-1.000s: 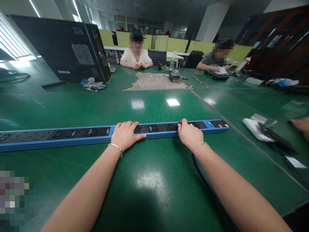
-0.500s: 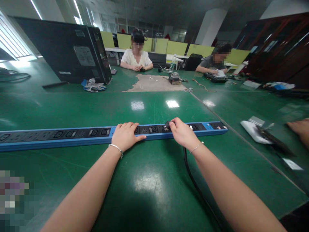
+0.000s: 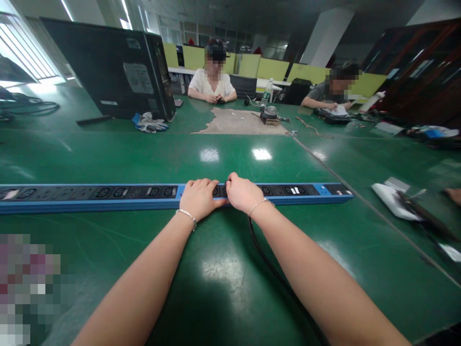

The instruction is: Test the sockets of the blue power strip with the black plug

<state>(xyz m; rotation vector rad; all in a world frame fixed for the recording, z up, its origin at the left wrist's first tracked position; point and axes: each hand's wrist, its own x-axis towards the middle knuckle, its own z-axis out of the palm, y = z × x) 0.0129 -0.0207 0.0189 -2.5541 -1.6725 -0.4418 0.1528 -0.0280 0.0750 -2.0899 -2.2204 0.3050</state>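
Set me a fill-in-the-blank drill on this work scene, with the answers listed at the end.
1. The long power strip has a casing coloured ____.
2. The left hand rests on the power strip, its ____ stretched out toward the right hand.
3. The black cable runs down from beneath the ____ hand.
4. The tabletop under the power strip is coloured ____.

Missing words: blue; thumb; right; green.
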